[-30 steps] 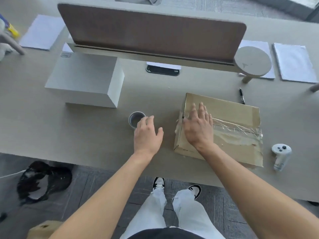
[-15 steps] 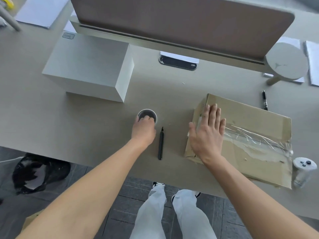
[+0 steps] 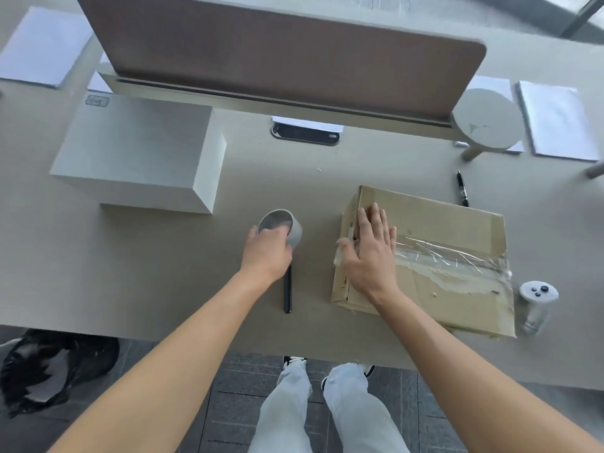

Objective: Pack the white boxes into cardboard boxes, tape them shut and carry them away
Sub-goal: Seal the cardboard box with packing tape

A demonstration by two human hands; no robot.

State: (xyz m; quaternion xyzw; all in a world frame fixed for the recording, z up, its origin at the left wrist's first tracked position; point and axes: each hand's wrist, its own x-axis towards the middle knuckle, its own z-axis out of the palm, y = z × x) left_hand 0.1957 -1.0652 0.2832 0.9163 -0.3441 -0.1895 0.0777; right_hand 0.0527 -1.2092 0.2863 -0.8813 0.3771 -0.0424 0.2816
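A closed cardboard box [image 3: 454, 230] lies on the table at the right, with clear tape [image 3: 447, 256] running across its top. My right hand [image 3: 369, 253] lies flat with straight fingers on the box's left end. A roll of tape [image 3: 282, 225] sits on the table left of the box, and my left hand [image 3: 266, 255] grips it from the near side, fingers curled over its rim. A large white box [image 3: 140, 152] stands at the back left.
A black marker [image 3: 287, 292] lies under my left wrist; another pen [image 3: 462, 188] lies behind the cardboard box. A white controller [image 3: 537, 302] stands at the box's right end. A brown divider panel [image 3: 277, 53], a round stool [image 3: 485, 120] and white sheets [image 3: 555, 119] line the back.
My left hand reached forward from the table to the tape roll and closed on it, uncovering the black marker. My right hand stayed flat on the box.
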